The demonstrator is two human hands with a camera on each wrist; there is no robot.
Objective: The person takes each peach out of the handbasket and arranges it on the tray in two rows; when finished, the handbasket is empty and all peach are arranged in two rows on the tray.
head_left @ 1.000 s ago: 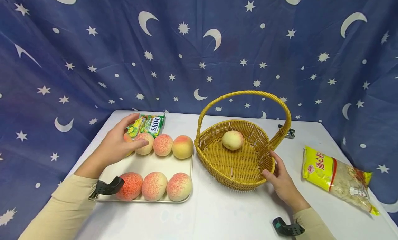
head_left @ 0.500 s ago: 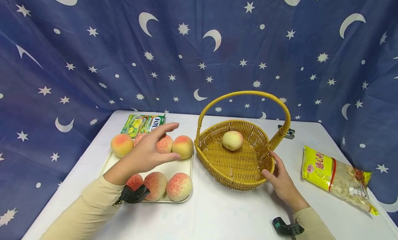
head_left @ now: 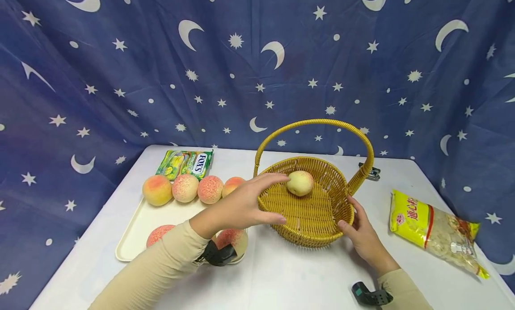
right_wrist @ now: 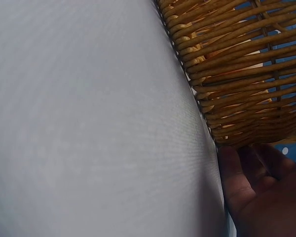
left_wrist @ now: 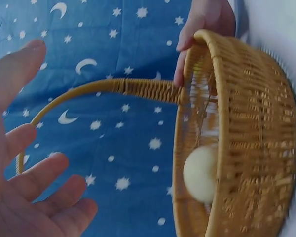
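A yellow wicker basket [head_left: 307,238] with a tall arched handle stands upright mid-table. One pale peach [head_left: 300,183] lies inside it toward the back; the left wrist view also shows this peach [left_wrist: 200,174]. My left hand [head_left: 251,203] hovers over the basket's left rim, thumb and fingers spread, with nothing between them. Its fingertips come close to the peach in the head view. My right hand [head_left: 367,240] grips the basket's right rim below the handle's foot. In the right wrist view its fingers [right_wrist: 237,180] lie against the woven outer wall.
To the left, a cream tray [head_left: 169,216] bears several peaches in a back and a front row; my left forearm hides part of it. Behind it lies a green FOX'S packet [head_left: 187,164]. A yellow pasta bag [head_left: 436,232] lies right; a dark clip [head_left: 373,173] lies behind the basket.
My left hand has moved right, from over the tray's back peaches to over the basket's left rim, still spread and holding nothing. My right hand keeps its grip on the basket.
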